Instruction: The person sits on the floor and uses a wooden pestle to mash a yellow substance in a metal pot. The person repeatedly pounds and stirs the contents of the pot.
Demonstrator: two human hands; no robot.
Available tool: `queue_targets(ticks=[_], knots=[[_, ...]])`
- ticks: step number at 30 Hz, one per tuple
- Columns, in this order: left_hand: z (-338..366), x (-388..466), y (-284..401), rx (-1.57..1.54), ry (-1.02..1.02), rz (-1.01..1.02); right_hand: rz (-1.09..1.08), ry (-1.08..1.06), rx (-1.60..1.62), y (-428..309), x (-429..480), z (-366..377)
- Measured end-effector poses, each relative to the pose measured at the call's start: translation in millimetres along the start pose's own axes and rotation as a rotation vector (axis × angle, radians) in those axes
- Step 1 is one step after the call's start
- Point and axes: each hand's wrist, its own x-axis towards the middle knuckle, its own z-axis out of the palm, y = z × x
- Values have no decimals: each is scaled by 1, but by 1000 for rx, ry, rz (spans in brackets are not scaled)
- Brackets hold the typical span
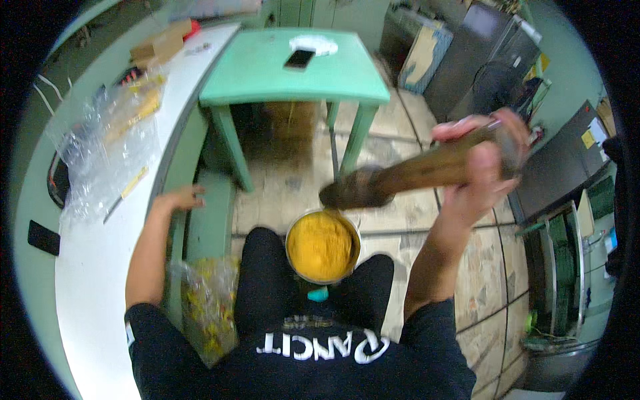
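Observation:
My right hand [482, 165] is closed around a long brown bottle-like object [425, 172], blurred by motion and tilted down to the left. Its dark narrower end lies just above a round metal pot [359, 250] between my knees. Yellow-orange powdery or mashed stuff [321, 245] fills much of the pot. Off to the left, my left hand [186, 197] hangs beside the white counter's edge, fingers apart, with nothing seen in it. A small teal thing [318, 294] shows just below the pot.
A green table [295, 85] ahead bears a dark phone [300, 59]. On the white counter [95, 270] at left lie clear plastic bags [120, 145], a knife [125, 195] and another phone [44, 237]. A plastic bag with yellow contents [210, 305] sits by my left leg.

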Motion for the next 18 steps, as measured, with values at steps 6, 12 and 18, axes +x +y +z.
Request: queue_targets(ticks=[6, 12, 18], knots=[[-11, -10, 49, -150, -106, -107, 187, 30, -183, 9, -70, -6], [-22, -4, 63, -27, -76, -30, 1051, -136, -574, 96, -382, -54], [-15, -11, 55, -29, -76, -69, 851, -268, -611, 98, -248, -26]])
